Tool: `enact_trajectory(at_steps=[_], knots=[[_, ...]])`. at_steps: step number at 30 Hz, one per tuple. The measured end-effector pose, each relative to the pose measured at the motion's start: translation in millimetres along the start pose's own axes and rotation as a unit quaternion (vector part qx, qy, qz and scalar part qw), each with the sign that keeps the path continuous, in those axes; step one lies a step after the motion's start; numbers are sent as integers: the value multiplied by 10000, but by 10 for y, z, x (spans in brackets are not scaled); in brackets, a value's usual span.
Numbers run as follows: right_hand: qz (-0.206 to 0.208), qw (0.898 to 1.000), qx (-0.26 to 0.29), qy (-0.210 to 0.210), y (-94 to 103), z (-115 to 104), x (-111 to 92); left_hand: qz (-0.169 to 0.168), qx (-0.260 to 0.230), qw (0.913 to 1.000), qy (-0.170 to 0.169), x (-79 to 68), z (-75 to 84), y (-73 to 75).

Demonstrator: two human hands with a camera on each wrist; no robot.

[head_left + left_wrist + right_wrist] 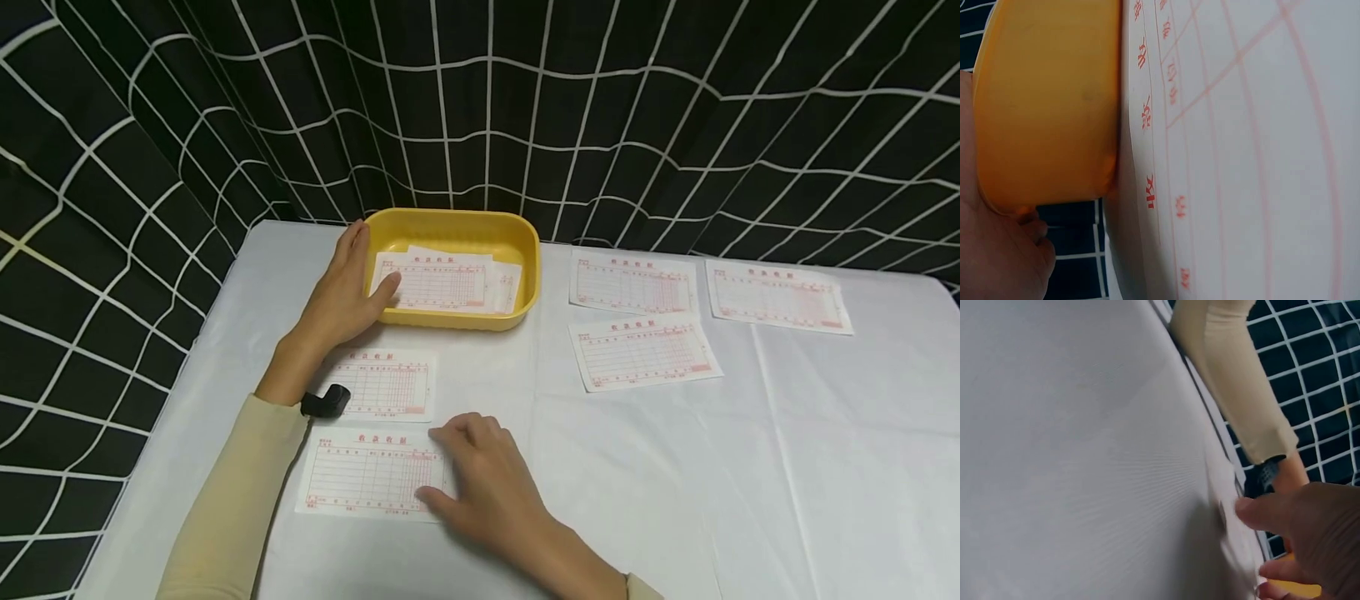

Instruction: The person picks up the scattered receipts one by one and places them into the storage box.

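My left hand [341,292] grips the left end of a yellow plastic basket [457,320], thumb over the rim and fingers along the outside. In the left wrist view, the basket's side [1050,112] stands beside that hand. Several white receipt slips [438,283] with red print lie inside it. Over the right edge of the nearest receipt slip [367,475] is my right hand [491,487], its thumb and fingers spread apart. Another receipt slip [390,387] lies just beyond, partly covered by my left wrist. Whether the right fingertips touch the paper is unclear.
Three more receipt slips lie to the right on the white cloth: one at the back [630,283], one in front of it [645,354], one farther right [776,296]. Black netted-pattern curtain [517,108] borders the table behind and on the left.
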State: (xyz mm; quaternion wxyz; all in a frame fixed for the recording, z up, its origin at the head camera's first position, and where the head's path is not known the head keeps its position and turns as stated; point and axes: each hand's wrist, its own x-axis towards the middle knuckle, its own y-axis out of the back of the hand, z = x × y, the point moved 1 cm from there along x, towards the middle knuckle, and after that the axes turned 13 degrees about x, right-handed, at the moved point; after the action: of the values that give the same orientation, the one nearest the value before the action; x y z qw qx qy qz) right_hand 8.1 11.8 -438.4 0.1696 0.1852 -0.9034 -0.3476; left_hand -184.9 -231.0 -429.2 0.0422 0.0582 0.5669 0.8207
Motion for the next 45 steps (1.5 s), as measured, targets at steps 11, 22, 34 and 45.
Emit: enact_trajectory(at_steps=[11,22,34,45], knots=[[-175,9994,-3,-294,-38,51,30,-25,-12,10000,82,-11,-10,-41],[-222,9987,91,-457,-29,72,15,-33,-10,10000,76,-3,10,-54],[-320,9978,291,-499,-17,64,35,-10,22,10000,48,-13,8,-25],[22,9987,394,-336,-23,90,50,-1,-29,10000,92,-7,11,-18]])
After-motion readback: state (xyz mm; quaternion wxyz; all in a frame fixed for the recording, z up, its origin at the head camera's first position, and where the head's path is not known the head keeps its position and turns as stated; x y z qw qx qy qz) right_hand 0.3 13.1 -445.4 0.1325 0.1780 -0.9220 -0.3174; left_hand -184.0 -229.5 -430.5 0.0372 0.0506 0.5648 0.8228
